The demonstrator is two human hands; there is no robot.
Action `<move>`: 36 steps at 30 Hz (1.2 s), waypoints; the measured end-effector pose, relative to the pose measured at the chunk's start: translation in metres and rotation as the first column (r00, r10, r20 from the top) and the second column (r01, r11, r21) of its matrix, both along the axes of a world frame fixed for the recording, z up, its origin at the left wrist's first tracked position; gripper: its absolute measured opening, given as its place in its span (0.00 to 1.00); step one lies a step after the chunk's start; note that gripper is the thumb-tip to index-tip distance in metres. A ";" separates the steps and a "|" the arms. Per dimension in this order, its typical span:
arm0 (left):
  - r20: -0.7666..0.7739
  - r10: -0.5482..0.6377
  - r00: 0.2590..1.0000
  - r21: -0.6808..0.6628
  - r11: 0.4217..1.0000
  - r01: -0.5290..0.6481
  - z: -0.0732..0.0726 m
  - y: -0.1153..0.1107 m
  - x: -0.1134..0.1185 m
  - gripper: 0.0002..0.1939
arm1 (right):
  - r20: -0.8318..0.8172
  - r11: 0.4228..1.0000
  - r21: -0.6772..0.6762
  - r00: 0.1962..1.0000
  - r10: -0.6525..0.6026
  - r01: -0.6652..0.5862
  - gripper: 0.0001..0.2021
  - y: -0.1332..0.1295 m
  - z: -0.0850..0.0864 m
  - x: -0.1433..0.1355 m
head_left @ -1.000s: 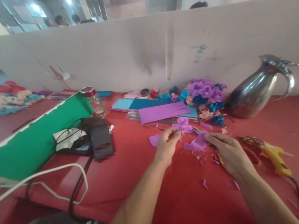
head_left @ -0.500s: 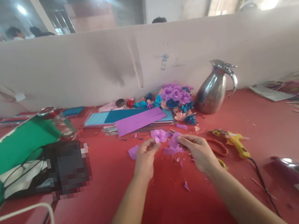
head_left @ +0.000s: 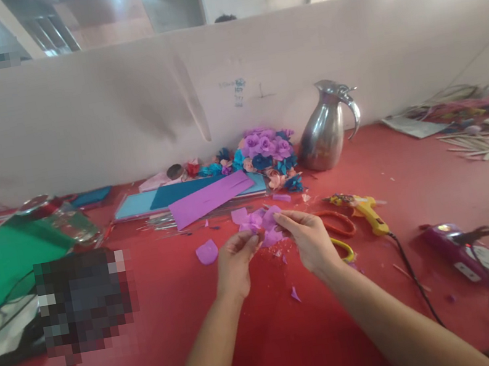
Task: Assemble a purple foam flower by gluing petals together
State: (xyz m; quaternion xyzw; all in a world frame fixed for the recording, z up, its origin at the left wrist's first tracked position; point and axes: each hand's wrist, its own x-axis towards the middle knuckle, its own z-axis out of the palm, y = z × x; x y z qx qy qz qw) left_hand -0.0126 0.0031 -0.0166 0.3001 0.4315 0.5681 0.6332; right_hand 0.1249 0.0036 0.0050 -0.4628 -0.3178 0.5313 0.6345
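Observation:
Between my hands is a purple paper flower (head_left: 251, 222), its base pinched in the closed fingers of my left hand (head_left: 234, 261). A loose purple paper petal (head_left: 270, 218) is pinched by my right hand (head_left: 308, 236), close beside the flower; whether the two touch is hard to tell. More cut purple petals lie behind and below the fingers, and a single petal (head_left: 206, 252) rests on the red table left of my left hand. Scissors with orange and yellow handles (head_left: 338, 225) lie partly under my right hand. Small purple scraps (head_left: 295, 294) dot the table.
A yellow glue gun (head_left: 372, 216) lies to the right, its cord running to a purple power strip (head_left: 469, 251). Behind are purple paper strips (head_left: 210, 200), a pile of paper flowers (head_left: 267, 148) and a steel jug (head_left: 323, 132). A glass jar (head_left: 67, 219) lies leftward.
My hands have come closer together, bringing the petal up beside the flower. The camera view has turned somewhat, so the scene sits further left.

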 end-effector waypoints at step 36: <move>-0.095 0.074 0.993 0.078 0.995 -0.067 -0.006 0.001 0.013 0.07 | -0.135 0.999 0.036 0.991 0.023 -0.018 0.12 -0.008 -0.005 -0.016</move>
